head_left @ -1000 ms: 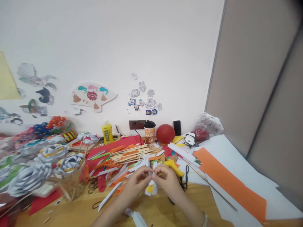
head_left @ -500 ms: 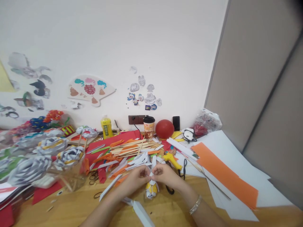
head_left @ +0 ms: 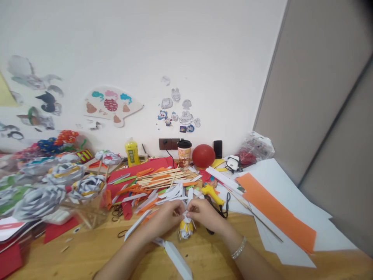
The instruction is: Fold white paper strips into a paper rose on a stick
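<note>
A small bundle of folded yellow and white paper (head_left: 186, 230) sits between my hands near the middle of the table. My left hand (head_left: 174, 212) is closed, its fingertips pinching the white paper at the bundle's far end. From the other side my right hand (head_left: 199, 210) pinches the same white paper, thumb and forefinger together. The fingers partly hide the paper where they meet. A long folded white paper strip (head_left: 177, 259) lies on the table in front of my left forearm.
Beyond my hands lie wooden sticks (head_left: 160, 179) and many white and orange paper strips. A yellow glue gun (head_left: 214, 194) is right of them. Behind stand a lidded cup (head_left: 184, 155), a red balloon (head_left: 203, 156) and a yellow bottle (head_left: 132, 154). Orange paper (head_left: 279, 214) lies right, paper flowers (head_left: 40, 202) left.
Both hands keep their pinch on the white paper and have shifted only slightly. The whole view has moved a little with the head.
</note>
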A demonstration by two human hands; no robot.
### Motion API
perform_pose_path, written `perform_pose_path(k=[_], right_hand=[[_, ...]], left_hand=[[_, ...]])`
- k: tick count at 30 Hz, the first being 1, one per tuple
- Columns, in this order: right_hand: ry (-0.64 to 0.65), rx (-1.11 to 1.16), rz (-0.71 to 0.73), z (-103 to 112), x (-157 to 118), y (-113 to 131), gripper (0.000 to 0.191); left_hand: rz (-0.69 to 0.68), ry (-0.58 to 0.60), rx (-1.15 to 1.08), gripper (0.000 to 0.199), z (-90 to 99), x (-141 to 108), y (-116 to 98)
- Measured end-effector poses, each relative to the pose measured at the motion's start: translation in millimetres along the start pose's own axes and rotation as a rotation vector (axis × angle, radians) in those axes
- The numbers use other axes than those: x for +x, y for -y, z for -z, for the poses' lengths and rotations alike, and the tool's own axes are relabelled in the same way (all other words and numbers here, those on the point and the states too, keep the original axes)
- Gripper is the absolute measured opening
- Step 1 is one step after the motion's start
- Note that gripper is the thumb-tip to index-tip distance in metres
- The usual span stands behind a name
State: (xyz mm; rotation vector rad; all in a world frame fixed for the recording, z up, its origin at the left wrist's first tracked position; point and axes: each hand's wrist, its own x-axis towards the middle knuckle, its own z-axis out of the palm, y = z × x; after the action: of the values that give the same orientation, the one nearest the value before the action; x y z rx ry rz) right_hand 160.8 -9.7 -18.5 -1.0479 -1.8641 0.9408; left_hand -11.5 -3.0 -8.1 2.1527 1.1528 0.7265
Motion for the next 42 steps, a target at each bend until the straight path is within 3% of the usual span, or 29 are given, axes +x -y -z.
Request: perform_pose_path(k=[4, 7, 9, 12, 14, 15, 17, 21, 25, 34, 38, 42], right_hand=[[0.067, -0.208, 0.164, 5, -2, 5, 0.013], [0.039, -0.299, 0.218, 7, -3, 8, 0.013], [-0.032, -0.263, 0.209, 7, -2, 9, 0.01], [-0.185, -0.065, 0.157, 4, -1, 8, 0.004], [-0.282, 0.059, 0.122, -1, 0, 7, 0.005], [-0.319, 0.079, 0.111, -4, 0, 6, 0.006], [-0.365, 0.01, 0.115, -8, 0, 6, 0.006], [-0.307, -0.22, 0.174, -9, 1, 10, 0.009], [-0.241, -0.405, 0.254, -6, -1, 16, 0.014], [-0.438, -0.795, 0.465, -35, -10, 14, 0.029], [-0.446, -0.83, 0.552, -41, -16, 19, 0.041], [-0.408, -0.65, 0.396, -31, -22, 35, 0.044]], left_hand=[[0.004, -0.037, 0.039, 0.011, -2.9, -3, -5], [0.008, -0.059, -0.063, 0.008, -1.7, -1, -6], [0.021, -0.094, -0.251, 0.009, 2.0, 3, -5], [0.115, -0.147, -0.668, 0.027, 6.5, 6, -6], [0.222, -0.091, -0.968, 0.034, 4.5, 4, -10], [0.255, -0.01, -1.099, 0.037, 1.8, 3, -13], [0.3, 0.059, -1.218, 0.04, -5.3, -1, -20], [0.388, -0.152, -1.033, 0.037, -15.3, -3, -28], [0.394, -0.219, -0.854, 0.039, -17.5, -1, -27], [0.249, -0.421, -0.677, 0.035, -17.0, 1, -22], [0.208, -0.479, -0.69, 0.038, -14.5, 1, -18], [0.193, -0.466, -0.772, 0.036, -13.3, 1, -20]])
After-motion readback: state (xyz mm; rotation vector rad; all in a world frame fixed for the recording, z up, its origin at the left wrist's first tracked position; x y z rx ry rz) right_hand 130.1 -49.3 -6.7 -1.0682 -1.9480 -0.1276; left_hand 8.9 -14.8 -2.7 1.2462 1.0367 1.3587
